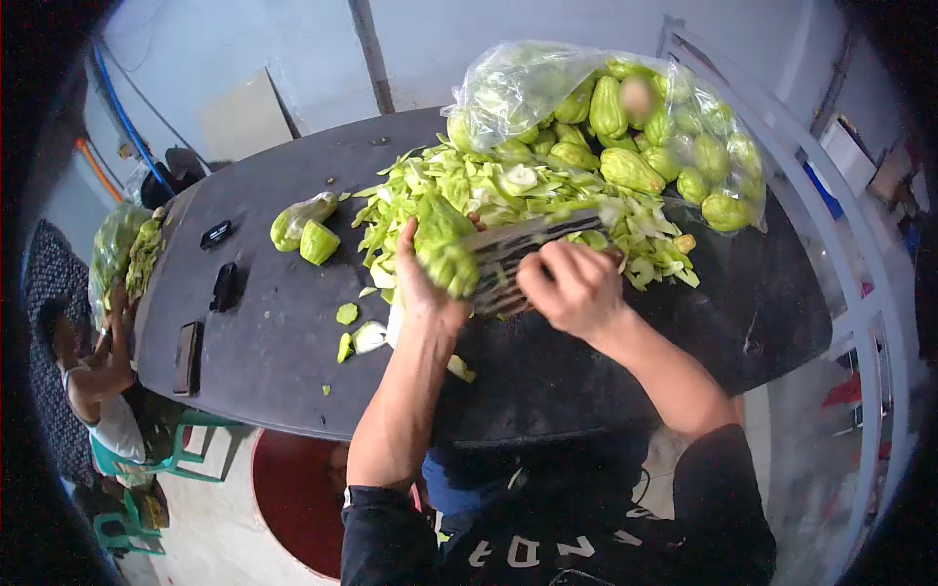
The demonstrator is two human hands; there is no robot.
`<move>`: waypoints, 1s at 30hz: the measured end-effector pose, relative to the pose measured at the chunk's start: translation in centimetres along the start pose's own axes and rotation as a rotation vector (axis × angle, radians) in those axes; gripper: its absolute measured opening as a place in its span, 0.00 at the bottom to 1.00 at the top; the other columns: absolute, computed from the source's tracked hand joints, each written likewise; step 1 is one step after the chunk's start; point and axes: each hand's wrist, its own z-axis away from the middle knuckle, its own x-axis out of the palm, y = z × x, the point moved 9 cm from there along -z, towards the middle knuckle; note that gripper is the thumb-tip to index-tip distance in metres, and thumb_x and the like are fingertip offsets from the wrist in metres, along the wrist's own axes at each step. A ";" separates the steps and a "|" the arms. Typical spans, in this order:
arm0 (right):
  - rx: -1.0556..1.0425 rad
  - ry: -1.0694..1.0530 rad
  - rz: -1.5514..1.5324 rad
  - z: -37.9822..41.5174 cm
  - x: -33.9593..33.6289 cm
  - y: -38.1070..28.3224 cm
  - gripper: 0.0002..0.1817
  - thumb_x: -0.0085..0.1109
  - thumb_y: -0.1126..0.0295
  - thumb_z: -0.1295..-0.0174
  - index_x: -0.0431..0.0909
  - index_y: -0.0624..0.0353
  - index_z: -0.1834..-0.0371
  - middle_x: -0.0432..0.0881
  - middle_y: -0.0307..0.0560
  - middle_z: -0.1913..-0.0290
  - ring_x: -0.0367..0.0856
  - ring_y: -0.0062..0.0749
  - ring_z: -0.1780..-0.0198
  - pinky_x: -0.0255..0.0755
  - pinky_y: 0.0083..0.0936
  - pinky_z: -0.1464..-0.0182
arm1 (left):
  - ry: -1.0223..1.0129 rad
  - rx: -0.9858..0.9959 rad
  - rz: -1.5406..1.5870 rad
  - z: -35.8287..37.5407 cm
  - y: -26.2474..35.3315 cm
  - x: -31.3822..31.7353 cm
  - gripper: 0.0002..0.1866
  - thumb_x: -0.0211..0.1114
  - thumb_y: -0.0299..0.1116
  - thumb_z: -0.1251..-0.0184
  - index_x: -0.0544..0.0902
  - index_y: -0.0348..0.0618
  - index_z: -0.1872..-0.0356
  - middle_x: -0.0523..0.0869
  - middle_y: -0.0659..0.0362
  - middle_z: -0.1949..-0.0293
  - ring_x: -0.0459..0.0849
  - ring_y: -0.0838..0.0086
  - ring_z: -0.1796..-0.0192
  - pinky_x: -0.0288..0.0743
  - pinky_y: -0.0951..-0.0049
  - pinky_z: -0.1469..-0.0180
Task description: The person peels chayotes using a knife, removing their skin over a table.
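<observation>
My left hand (430, 298) is wrapped round a green chayote (445, 244), held up over the dark table. Close to its right side is a wide, flat blade (518, 259), blurred by motion. My right hand (576, 288) is closed at the blade's right end, its handle hidden in the fist. Behind both hands spreads a heap of pale green slices and peelings (469, 186). Left of the heap lie a cut chayote piece (319, 242) and another chayote in thin plastic (293, 223). Small scraps (369, 337) rest beside my left wrist.
An open plastic bag (528, 83) of whole chayotes (630, 171) stands at the back right of the table (244, 313). Small black objects (225, 286) and a dark phone-like item (188, 357) lie left. Another person (103, 381) sits far left. A metal rail (860, 293) runs right.
</observation>
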 end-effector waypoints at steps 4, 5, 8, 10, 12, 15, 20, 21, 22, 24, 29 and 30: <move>-0.064 0.025 -0.062 -0.1 0.7 -2.3 0.06 0.57 0.72 0.47 0.72 0.56 0.67 0.66 0.39 0.75 0.75 0.29 0.74 0.72 0.22 0.75 | -0.240 -0.152 0.324 -0.3 -1.7 0.2 0.30 0.56 0.52 0.33 0.71 0.39 0.38 0.80 0.47 0.47 0.79 0.57 0.44 0.74 0.58 0.39; -0.067 0.017 -0.074 -0.2 0.6 -2.4 0.06 0.58 0.74 0.48 0.73 0.58 0.68 0.67 0.41 0.75 0.76 0.30 0.74 0.72 0.23 0.75 | -0.236 -0.154 0.326 -0.3 -1.8 0.2 0.30 0.56 0.52 0.33 0.71 0.39 0.38 0.80 0.47 0.47 0.79 0.57 0.44 0.74 0.58 0.39; -0.067 0.022 -0.046 -0.2 0.8 -2.4 0.06 0.58 0.74 0.49 0.72 0.58 0.68 0.67 0.40 0.75 0.75 0.30 0.75 0.71 0.22 0.76 | -0.199 -0.065 0.277 -0.2 -1.5 0.4 0.31 0.50 0.57 0.32 0.71 0.35 0.46 0.81 0.45 0.54 0.80 0.57 0.51 0.76 0.60 0.45; -0.070 0.025 -0.034 -0.2 0.9 -2.3 0.06 0.57 0.72 0.47 0.72 0.56 0.67 0.66 0.38 0.75 0.74 0.28 0.75 0.71 0.22 0.76 | -0.190 -0.090 0.289 0.0 -1.7 0.3 0.31 0.50 0.57 0.33 0.73 0.36 0.46 0.81 0.46 0.54 0.80 0.57 0.51 0.76 0.60 0.45; -0.052 0.010 -0.019 -0.1 1.1 -1.7 0.06 0.57 0.70 0.46 0.71 0.53 0.67 0.65 0.37 0.75 0.74 0.27 0.76 0.71 0.23 0.77 | -0.182 -0.118 0.296 0.7 -1.9 1.3 0.31 0.49 0.58 0.33 0.74 0.36 0.47 0.82 0.46 0.54 0.80 0.58 0.50 0.75 0.59 0.45; 0.047 -0.060 -0.065 0.2 1.7 0.3 0.05 0.57 0.70 0.46 0.72 0.54 0.69 0.68 0.41 0.76 0.78 0.30 0.79 0.74 0.26 0.79 | 0.118 -0.029 0.026 1.3 -1.1 0.4 0.32 0.48 0.59 0.33 0.77 0.38 0.47 0.83 0.48 0.53 0.81 0.58 0.50 0.74 0.58 0.44; 0.079 -0.052 -0.120 0.4 1.2 0.5 0.05 0.58 0.76 0.50 0.72 0.56 0.71 0.69 0.41 0.76 0.77 0.32 0.79 0.71 0.28 0.79 | 0.042 -0.021 -0.028 0.5 -0.3 0.3 0.31 0.47 0.59 0.33 0.79 0.39 0.48 0.85 0.50 0.55 0.82 0.59 0.51 0.73 0.57 0.44; 0.085 -0.050 -0.122 0.5 1.1 0.4 0.05 0.58 0.76 0.50 0.72 0.56 0.71 0.69 0.41 0.76 0.77 0.32 0.79 0.71 0.28 0.79 | 0.038 0.001 -0.066 0.6 -0.2 0.3 0.31 0.47 0.58 0.32 0.78 0.39 0.48 0.85 0.50 0.56 0.82 0.60 0.52 0.73 0.57 0.44; 0.083 -0.057 -0.115 0.4 1.1 0.4 0.04 0.57 0.73 0.47 0.73 0.54 0.70 0.69 0.40 0.76 0.78 0.31 0.80 0.73 0.27 0.79 | 0.034 0.001 -0.068 0.6 -0.2 0.4 0.31 0.47 0.58 0.32 0.78 0.39 0.48 0.85 0.50 0.56 0.82 0.60 0.52 0.73 0.57 0.44; 0.087 -0.099 -0.106 0.5 1.3 0.6 0.02 0.56 0.70 0.43 0.73 0.52 0.68 0.71 0.40 0.76 0.81 0.32 0.79 0.75 0.27 0.78 | 0.056 0.009 -0.095 0.5 -0.1 0.0 0.30 0.48 0.57 0.32 0.78 0.39 0.48 0.85 0.50 0.55 0.82 0.61 0.51 0.73 0.57 0.44; 0.140 -0.150 -0.057 0.8 1.4 1.7 0.03 0.56 0.71 0.43 0.74 0.52 0.67 0.73 0.42 0.75 0.82 0.33 0.78 0.76 0.29 0.79 | 0.081 0.065 -0.099 0.4 0.7 0.0 0.29 0.50 0.56 0.33 0.77 0.41 0.46 0.84 0.50 0.52 0.81 0.62 0.48 0.71 0.57 0.41; 0.141 -0.150 -0.074 0.7 1.1 1.6 0.03 0.56 0.71 0.43 0.74 0.51 0.67 0.74 0.42 0.75 0.82 0.34 0.78 0.77 0.29 0.78 | 0.061 0.051 -0.094 0.5 0.7 0.3 0.27 0.50 0.54 0.32 0.78 0.42 0.46 0.84 0.50 0.53 0.82 0.60 0.50 0.74 0.57 0.43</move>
